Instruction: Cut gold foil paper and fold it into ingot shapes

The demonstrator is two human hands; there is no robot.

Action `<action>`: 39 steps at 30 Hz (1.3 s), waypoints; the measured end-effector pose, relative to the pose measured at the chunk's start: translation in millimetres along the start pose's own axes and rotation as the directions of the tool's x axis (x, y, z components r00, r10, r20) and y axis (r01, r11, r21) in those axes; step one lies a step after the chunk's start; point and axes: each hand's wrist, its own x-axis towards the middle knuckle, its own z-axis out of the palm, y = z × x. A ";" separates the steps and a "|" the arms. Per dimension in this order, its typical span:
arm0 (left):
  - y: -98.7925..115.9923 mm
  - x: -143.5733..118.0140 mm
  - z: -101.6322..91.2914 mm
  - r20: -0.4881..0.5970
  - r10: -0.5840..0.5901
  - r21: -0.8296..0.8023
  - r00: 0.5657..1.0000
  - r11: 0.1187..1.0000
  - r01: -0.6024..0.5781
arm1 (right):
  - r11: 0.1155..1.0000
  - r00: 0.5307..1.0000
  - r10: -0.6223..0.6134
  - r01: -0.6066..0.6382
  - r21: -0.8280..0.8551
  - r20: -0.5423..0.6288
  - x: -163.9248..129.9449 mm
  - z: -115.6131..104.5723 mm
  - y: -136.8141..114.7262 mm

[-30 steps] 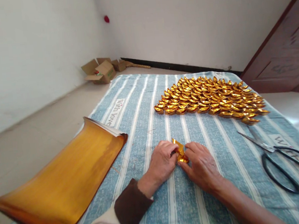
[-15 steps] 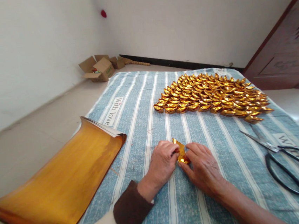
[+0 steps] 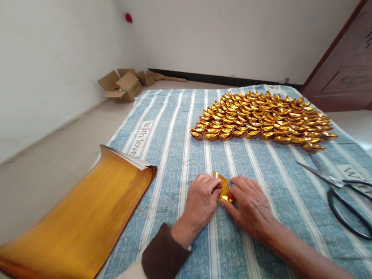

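A small folded piece of gold foil paper point(image 3: 224, 188) lies between my two hands, low over the striped cloth. My left hand point(image 3: 204, 197) pinches its left side with thumb and curled fingers. From the right, my right hand point(image 3: 249, 199) grips the other edge, its thumb at the near end and its fingers bent along the side. Fingers partly cover the paper, so its folds are hard to make out. Beyond my hands, rows of folded gold paper ingots point(image 3: 256, 119) stand packed together.
A stack of large gold paper sheets point(image 3: 72, 225) lies at the left, its edges curling. Black-handled scissors point(image 3: 336, 182) rest at the right, partly open. The blue-and-white striped cloth point(image 3: 174, 158) covers the table. Open cardboard boxes point(image 3: 123, 86) sit on the floor behind.
Both hands keep nearly the same hold on the folded gold paper. The view has shifted very slightly; the ingots, sheets and scissors lie as before.
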 end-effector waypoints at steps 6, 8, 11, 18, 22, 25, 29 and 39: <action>-0.3 0.3 -0.3 -0.001 -0.001 -0.005 1.000 1.000 0.001 | 1.000 1.000 0.003 -0.003 0.004 0.013 -0.2 -0.6 0.4; -0.3 0.2 -0.3 -0.001 0.001 -0.006 1.000 1.000 -0.001 | 1.000 1.000 0.001 -0.001 0.006 0.004 -0.3 -0.8 0.7; -0.4 0.3 -0.1 0.001 -0.002 -0.011 1.000 1.000 0.002 | 1.000 1.000 0.004 -0.004 0.008 -0.001 -0.1 -0.6 1.2; -1.2 0.4 0.2 -0.004 -0.002 -0.014 1.000 1.000 0.002 | 0.999 0.999 0.050 -0.051 0.015 0.017 1.1 2.0 2.4; -0.1 1.2 -0.4 -0.004 0.000 -0.005 1.000 1.000 0.000 | 0.999 1.000 0.009 -0.008 0.053 -0.005 -0.9 1.1 7.1; -0.3 1.5 0.1 -0.009 -0.004 -0.004 1.000 1.000 0.004 | 0.997 1.000 -0.018 0.018 0.077 -0.010 -2.6 0.5 11.2; -1.0 0.7 0.9 -0.033 -0.005 -0.024 0.999 1.000 0.005 | 0.996 0.999 -0.012 0.016 0.086 -0.041 -3.6 2.6 12.5; -3.1 -1.7 0.3 -0.182 -0.021 0.038 0.983 0.999 0.028 | 0.989 0.998 0.016 -0.007 0.149 -0.060 -5.6 8.8 13.1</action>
